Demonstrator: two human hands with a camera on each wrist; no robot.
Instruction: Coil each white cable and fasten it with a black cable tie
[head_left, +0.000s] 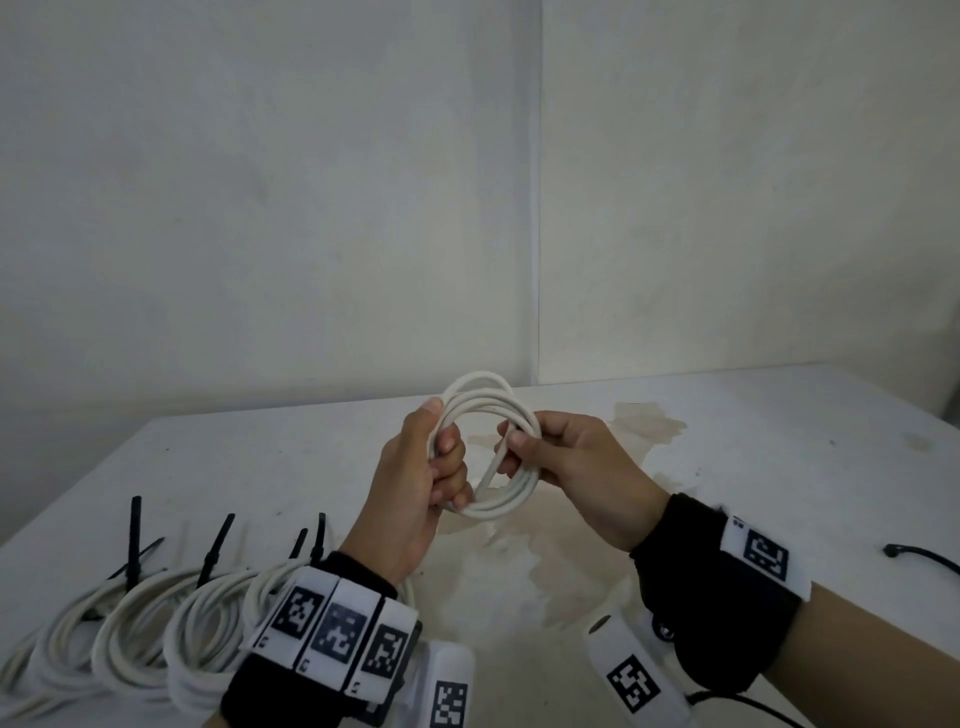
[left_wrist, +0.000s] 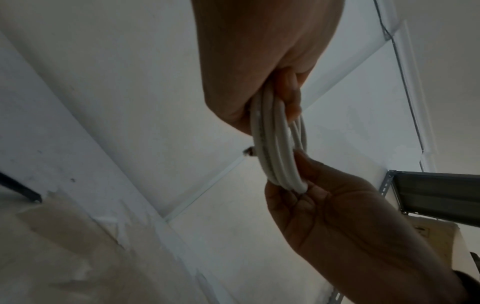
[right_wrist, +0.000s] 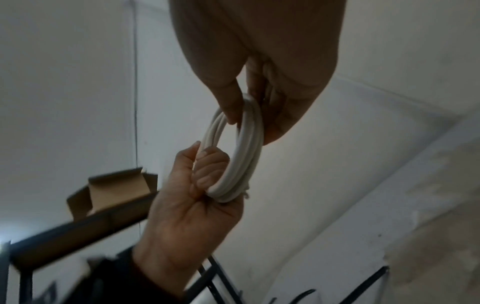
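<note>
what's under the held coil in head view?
Under the white cable coil, held up by left hand and right hand, lies the stained table. Hands and forearms cover part of it.

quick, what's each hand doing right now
Left hand: closed, gripping the left side of the white cable coil.
Right hand: closed, pinching the coil's right side.

The cable (head_left: 488, 447) is white. The ties (head_left: 136, 540) left of it are black. The wrist bands (head_left: 332, 629) are white (with black square patterns). The table (head_left: 753, 467) has brown stains.
</note>
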